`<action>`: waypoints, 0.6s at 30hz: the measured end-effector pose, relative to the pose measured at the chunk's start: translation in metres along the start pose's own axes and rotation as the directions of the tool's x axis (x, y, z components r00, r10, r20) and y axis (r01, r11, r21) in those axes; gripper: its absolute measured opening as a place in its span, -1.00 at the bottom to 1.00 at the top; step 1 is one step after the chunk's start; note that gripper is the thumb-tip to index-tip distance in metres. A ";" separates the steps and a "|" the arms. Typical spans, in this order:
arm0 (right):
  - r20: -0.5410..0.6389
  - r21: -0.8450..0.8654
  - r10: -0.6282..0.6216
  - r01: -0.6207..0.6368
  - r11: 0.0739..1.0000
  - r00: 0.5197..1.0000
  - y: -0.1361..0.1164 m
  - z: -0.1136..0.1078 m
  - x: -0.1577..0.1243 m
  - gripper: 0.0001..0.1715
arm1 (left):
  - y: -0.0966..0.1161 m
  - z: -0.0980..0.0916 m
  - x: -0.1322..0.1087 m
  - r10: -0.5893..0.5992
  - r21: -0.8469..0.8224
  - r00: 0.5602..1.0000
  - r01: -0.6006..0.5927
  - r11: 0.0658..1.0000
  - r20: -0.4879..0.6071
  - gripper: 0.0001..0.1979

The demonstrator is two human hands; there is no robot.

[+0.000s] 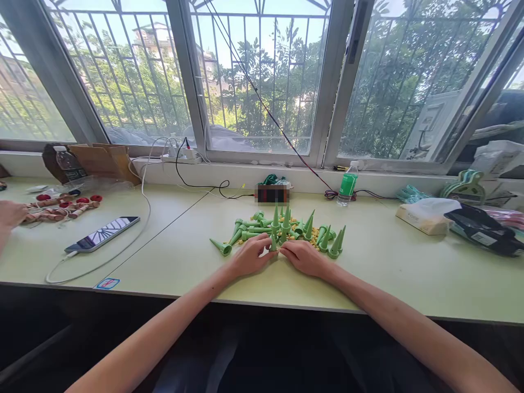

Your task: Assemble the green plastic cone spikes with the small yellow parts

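Observation:
My left hand (254, 254) is closed round a small green plastic cone (274, 243) with its tip up, low over the table. Close to it on the right, my right hand (303, 256) has its fingertips pinched together beside the cone. Whatever they hold is too small to make out. Just beyond both hands lies a heap of green cones (309, 225), some upright and some on their sides with hollow ends showing. Small yellow pieces (315, 236) are scattered among them. One loose cone (221, 247) lies left of my left hand.
Another person's hand (11, 214) is at the far left by wooden pieces with red balls (82, 207). A phone (102, 234) lies with its white cable (145, 218) looping across the table. A green-labelled bottle (347, 184) stands behind. Tissues (428, 215) and a black bag (485, 229) lie right.

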State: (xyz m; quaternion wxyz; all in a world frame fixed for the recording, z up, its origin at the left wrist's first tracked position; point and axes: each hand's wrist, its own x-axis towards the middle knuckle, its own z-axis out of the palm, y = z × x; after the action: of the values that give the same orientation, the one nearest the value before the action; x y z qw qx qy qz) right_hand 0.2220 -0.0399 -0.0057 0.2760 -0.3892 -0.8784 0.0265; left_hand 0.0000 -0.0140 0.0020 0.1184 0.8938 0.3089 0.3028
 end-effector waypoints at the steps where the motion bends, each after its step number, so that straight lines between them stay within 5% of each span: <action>1: -0.007 0.012 -0.001 0.001 1.000 1.000 0.000 0.000 0.000 -0.69 | 0.000 0.000 0.000 0.003 0.006 1.000 -0.002 1.000 -0.008 -0.77; 18: -0.083 0.113 -0.007 0.016 0.993 0.997 0.002 0.002 0.000 -0.74 | 0.002 -0.001 0.000 0.004 -0.005 1.000 -0.005 1.000 -0.031 -0.78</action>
State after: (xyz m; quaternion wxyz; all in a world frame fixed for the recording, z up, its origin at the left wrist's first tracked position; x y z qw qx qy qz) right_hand 0.2225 -0.0383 -0.0076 0.3339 -0.3686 -0.8656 0.0588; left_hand 0.0001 -0.0154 0.0040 0.1154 0.8894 0.3079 0.3176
